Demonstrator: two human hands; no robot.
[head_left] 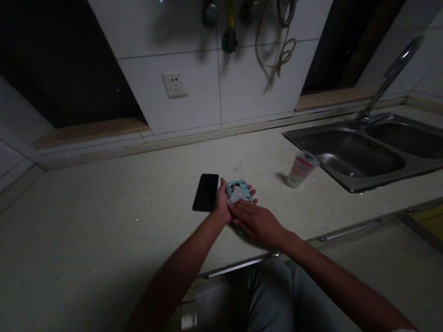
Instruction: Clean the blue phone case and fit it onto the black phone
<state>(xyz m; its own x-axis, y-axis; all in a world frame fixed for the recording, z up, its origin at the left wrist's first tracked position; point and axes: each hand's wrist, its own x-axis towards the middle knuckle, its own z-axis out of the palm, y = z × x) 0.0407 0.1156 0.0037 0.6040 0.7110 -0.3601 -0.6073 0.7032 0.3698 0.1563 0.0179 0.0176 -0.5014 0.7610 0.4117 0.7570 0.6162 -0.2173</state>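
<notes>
My left hand (222, 203) lies palm up over the counter and holds a light-blue patterned phone case (244, 189), its fingertips showing past the right edge. Whether a phone sits inside the case cannot be made out. My right hand (261, 225) is closed on a crumpled white tissue (235, 193), which rests against the patterned surface. A black phone (206, 193), dark face up, lies flat on the counter just left of my left hand.
A clear plastic cup (302, 169) with pink print stands to the right of my hands, near a steel double sink (355, 188) with a tall faucet (389, 73). The pale counter (89, 216) runs along a tiled wall with a socket (174, 85) and pipes above.
</notes>
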